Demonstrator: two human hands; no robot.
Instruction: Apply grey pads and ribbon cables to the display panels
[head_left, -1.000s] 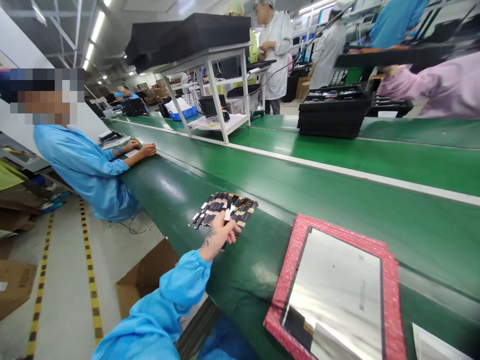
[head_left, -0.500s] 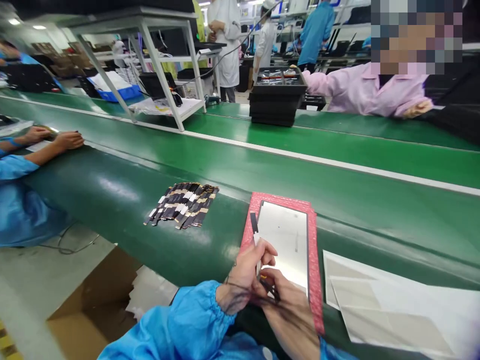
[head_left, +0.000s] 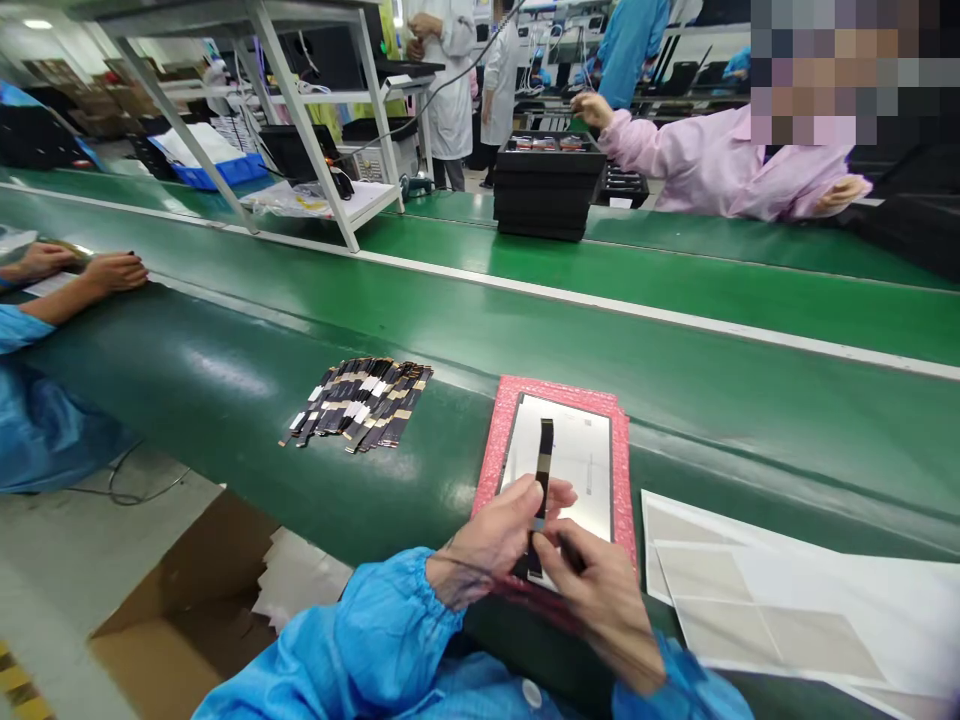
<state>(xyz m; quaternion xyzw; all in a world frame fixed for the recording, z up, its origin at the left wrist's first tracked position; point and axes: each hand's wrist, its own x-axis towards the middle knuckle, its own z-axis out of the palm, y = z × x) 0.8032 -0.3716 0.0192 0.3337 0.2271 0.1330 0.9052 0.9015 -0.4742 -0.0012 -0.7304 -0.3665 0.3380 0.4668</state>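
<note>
And here we are at the green counter (head_left: pixel 442 490), both hands up close together over the work! The left hand (head_left: pixel 501 528) pinches a black strip (head_left: pixel 544 455), thumb across its middle, other fingers bent behind, and the strip's upper end pokes up well clear of the grip. In comes the right hand (head_left: pixel 596 580) from the other side, its fingers curled, thumb and fingertips pinching at the lower part of that same strip; there's a dark patch inside those fingers, too blurred to name. Right underneath both hands, a pale screen (head_left: pixel 598 435) lies flat on a pink foam sheet (head_left: pixel 496 445), its near edge partly covered by the hands. Over to the left, well apart from the screen, a whole pile of strips (head_left: pixel 364 405) is spread in overlapping rows, black with white and tan patches. To the right, just beside the foam, white sheets (head_left: pixel 750 625) lie overlapping on the counter. Down below at the left, an open cardboard box (head_left: pixel 154 610) with pale sheets sticking up in it. Far left, a co-worker's hands (head_left: pixel 112 273) rest at the counter, and across the way stand stacked black trays (head_left: pixel 544 200), next to a person in a pink sleeve (head_left: pixel 645 145)
</note>
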